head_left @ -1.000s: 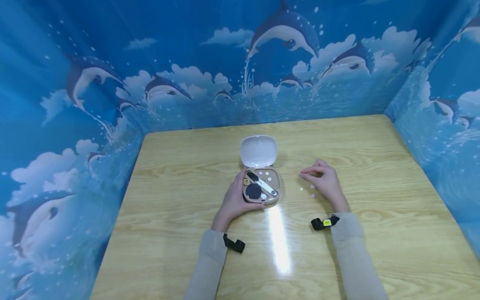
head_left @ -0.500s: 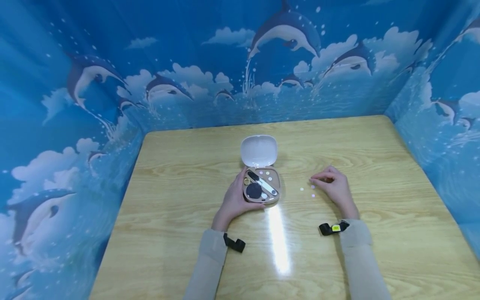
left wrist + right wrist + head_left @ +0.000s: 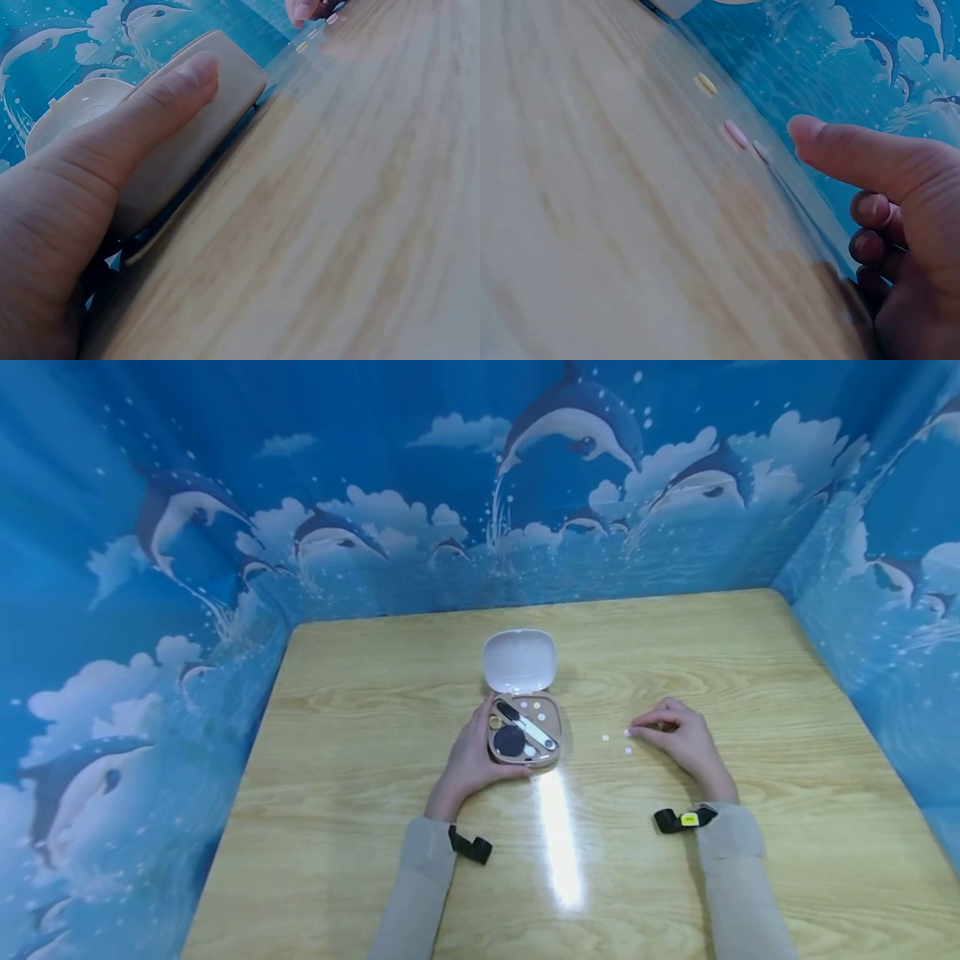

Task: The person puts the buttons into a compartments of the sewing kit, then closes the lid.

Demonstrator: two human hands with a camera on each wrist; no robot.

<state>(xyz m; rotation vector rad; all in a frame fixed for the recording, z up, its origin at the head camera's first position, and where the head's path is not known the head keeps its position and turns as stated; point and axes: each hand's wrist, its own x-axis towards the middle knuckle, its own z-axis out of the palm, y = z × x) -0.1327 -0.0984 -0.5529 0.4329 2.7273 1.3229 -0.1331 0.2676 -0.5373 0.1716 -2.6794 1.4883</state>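
The left grip [image 3: 474,753] is curled round the case [image 3: 551,724], its thumb along the near wall and its fingers at the left side. The right grip [image 3: 682,742] has thumb and forefinger tips close together, just beside the pale disc [image 3: 760,151]; whether they touch or hold it I cannot tell. The fingers below the thumb are bent inward.

The pale disc lies near the pink disc [image 3: 736,135], with the yellow disc [image 3: 706,85] a little apart, toward the case. All three are on the worktop [image 3: 360,777], right of the case.

The case sits on the worktop, its white lid [image 3: 520,662] folded open on the far side. Inside, a black-and-white tool [image 3: 534,732] lies diagonally; three small discs [image 3: 542,717] share the far right compartment. Left of the tool are a gold ring [image 3: 495,722], a dark round piece [image 3: 509,741] and a white piece [image 3: 529,750].

Both sleeves [image 3: 427,852] are light, with a black camera [image 3: 472,849] at each wrist. A blue dolphin sheet [image 3: 420,568] hangs behind the worktop and at both sides
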